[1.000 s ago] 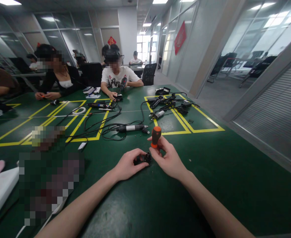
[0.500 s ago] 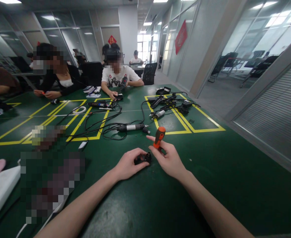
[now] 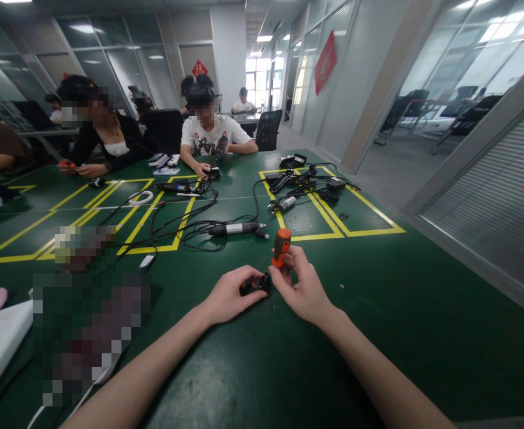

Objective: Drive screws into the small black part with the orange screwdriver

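Between the thumb and fingers of my left hand (image 3: 235, 296) is a small black part (image 3: 265, 282) with a round opening, held low over the green table (image 3: 226, 375). I cannot make out what kind of part it is. My right hand (image 3: 304, 286) grips a screwdriver with an orange and grey handle (image 3: 282, 247), which stands nearly upright just right of the black part. Its shaft and tip are hidden behind my fingers, so I cannot tell whether the tip touches the part.
Beyond my hands lies a grey and black corded tool (image 3: 235, 229) with loose cables. More tools and cables (image 3: 306, 182) fill the yellow-taped area at the back right. A white box (image 3: 5, 342) sits at the left. A person in a white shirt (image 3: 215, 134) is seated opposite.
My right hand's index finger, stretched out before, has curled in around the screwdriver. The handle has moved slightly left, closer to the black part. My left hand stays almost still.
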Motion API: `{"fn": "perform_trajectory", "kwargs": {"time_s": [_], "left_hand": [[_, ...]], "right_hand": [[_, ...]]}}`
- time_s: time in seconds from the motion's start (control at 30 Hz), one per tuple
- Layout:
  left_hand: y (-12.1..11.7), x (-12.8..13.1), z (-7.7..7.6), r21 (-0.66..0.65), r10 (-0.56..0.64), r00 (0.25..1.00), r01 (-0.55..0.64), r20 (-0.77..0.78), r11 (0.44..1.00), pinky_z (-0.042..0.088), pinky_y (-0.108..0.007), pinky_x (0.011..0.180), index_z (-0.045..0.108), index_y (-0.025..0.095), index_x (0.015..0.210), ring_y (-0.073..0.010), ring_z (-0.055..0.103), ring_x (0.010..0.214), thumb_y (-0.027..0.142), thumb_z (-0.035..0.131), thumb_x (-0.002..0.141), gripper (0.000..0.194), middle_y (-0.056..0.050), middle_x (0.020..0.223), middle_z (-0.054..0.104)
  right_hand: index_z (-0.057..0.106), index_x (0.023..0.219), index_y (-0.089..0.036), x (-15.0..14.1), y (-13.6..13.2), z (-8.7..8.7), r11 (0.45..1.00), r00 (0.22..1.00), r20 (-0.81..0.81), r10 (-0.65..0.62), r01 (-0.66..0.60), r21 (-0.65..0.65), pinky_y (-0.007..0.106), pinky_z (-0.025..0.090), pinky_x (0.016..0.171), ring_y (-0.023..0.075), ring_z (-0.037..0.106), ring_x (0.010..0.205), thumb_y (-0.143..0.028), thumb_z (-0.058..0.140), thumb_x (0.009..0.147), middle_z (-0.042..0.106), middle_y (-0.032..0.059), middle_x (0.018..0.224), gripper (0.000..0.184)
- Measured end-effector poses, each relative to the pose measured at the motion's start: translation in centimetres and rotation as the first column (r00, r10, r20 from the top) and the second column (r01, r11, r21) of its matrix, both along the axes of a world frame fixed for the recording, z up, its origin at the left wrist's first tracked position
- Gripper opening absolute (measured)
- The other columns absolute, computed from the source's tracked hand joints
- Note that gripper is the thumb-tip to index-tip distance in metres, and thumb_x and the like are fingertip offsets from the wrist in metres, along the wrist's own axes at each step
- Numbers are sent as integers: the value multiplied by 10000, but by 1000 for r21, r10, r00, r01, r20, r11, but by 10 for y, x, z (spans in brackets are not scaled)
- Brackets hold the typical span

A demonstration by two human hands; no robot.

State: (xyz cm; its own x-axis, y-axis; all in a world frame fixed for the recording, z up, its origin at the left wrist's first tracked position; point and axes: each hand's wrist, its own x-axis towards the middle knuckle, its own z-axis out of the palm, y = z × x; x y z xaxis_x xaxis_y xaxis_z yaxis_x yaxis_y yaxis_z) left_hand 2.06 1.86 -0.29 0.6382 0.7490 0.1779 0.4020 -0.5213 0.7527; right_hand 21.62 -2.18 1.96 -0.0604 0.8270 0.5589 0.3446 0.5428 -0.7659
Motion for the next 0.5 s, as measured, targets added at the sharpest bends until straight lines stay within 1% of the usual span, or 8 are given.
{"fn": "perform_trajectory", "kwargs": {"time_s": [0.07, 0.13, 0.2, 0.27, 0.37, 0.43, 0.5], "left_hand": [[0, 0, -1, 2, -4, 1000, 4, 5, 1000, 477, -261, 714, 688, 176, 1050, -163, 620, 807, 294, 739, 910, 190, -22, 930, 684], [0, 0, -1, 7, -8, 1000, 8, 10, 1000, 475, -261, 720, 690, 177, 1059, -161, 617, 805, 290, 735, 913, 190, -19, 932, 684], [0, 0, -2, 14, -13, 1000, 13, 11, 1000, 474, -261, 723, 691, 178, 1070, -161, 616, 807, 284, 732, 916, 192, -18, 936, 684], [0, 0, -2, 20, -18, 1000, 18, 10, 1000, 474, -262, 727, 692, 176, 1082, -162, 617, 814, 279, 729, 919, 197, -20, 942, 685], [0, 0, -2, 26, -21, 1000, 20, 11, 999, 472, -261, 720, 692, 175, 1086, -163, 618, 813, 280, 727, 923, 197, -22, 945, 685], [0, -1, -1, 26, -21, 1000, 20, 8, 999, 472, -259, 716, 692, 175, 1088, -162, 617, 811, 280, 729, 923, 199, -23, 946, 685], [0, -1, -1, 24, -21, 1000, 20, 5, 999, 471, -257, 714, 694, 174, 1095, -161, 618, 812, 278, 732, 921, 206, -24, 947, 686]], "right_hand": [[547, 1142, -215, 1, 0, -1, 998, 996, 73, -49, 47, 32, 233, 352, 473, 105, 476, 472, -217, 575, 950, 563, -59, 685, 194], [582, 1086, -206, 1, -1, 0, 994, 988, 126, -86, 77, 76, 235, 342, 476, 103, 449, 466, -200, 560, 946, 487, -75, 637, 141], [619, 1066, -198, 0, -2, 1, 989, 983, 152, -105, 86, 121, 239, 355, 489, 105, 450, 484, -187, 550, 953, 463, -68, 648, 133], [653, 1086, -187, -1, -3, 3, 983, 981, 158, -112, 87, 160, 243, 365, 495, 102, 445, 489, -173, 553, 962, 467, -59, 672, 160], [681, 1123, -180, -1, -4, 3, 975, 983, 139, -123, 94, 201, 243, 380, 498, 94, 439, 479, -150, 601, 959, 496, -60, 670, 186], [675, 1190, -188, -2, -5, 1, 970, 986, 100, -134, 110, 217, 234, 393, 486, 82, 428, 461, -137, 636, 943, 585, -50, 706, 256], [647, 1280, -209, -2, -5, -1, 967, 988, 55, -145, 130, 219, 222, 399, 461, 70, 415, 442, -128, 656, 928, 679, -33, 786, 361]]}}
